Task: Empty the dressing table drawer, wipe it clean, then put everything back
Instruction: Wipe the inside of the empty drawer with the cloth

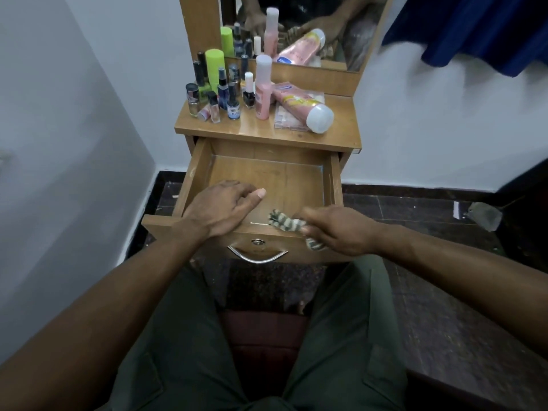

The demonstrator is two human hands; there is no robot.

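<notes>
One wooden drawer (195, 176), pulled open, with one metal handle (257, 257). Two hands: a left hand (221, 207) and a right hand (335, 229). One striped cloth (286, 224). Two pink bottles: one upright (263, 90), one lying (302, 106). One lime-green can (214, 66). One mirror (299, 28)

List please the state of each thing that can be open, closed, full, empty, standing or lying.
Drawer: pulled open, nothing inside.
Striped cloth: bunched, in the right hand, at the drawer's front edge.
Left hand: flat on the front edge, holding nothing.
Pink tube: lying on the tabletop, capped.
Pink bottle: upright, capped.
Green bottle: upright, capped.
</notes>
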